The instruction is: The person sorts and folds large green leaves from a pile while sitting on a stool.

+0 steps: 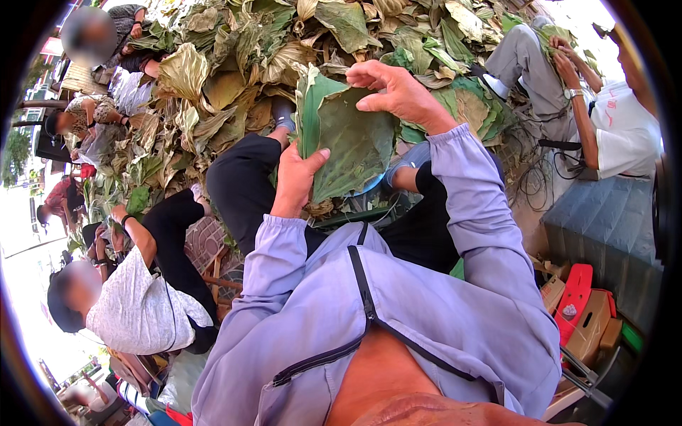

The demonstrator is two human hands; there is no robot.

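Observation:
My left hand (298, 178) grips a folded stack of large green leaves (356, 144), which look like lotus leaves, with the thumb on top. The stack is held up over my lap, dull olive on its broad face and brighter green along the left fold. At its upper right edge is my right hand (402, 96), fingers curled and thumb apart, with nothing visible between them. Whether its thumb touches the leaf edge I cannot tell. Partly hidden under the stack, a blue rim (370, 183) shows between my feet.
A heap of dry, crumpled leaves (234, 80) spreads ahead. Flatter green leaves (471, 109) lie by my right foot. Seated people work at left (141, 309) and right (623, 122). Loose black cable (533, 181), a grey-covered block (602, 223) and cardboard boxes (589, 314) are at right.

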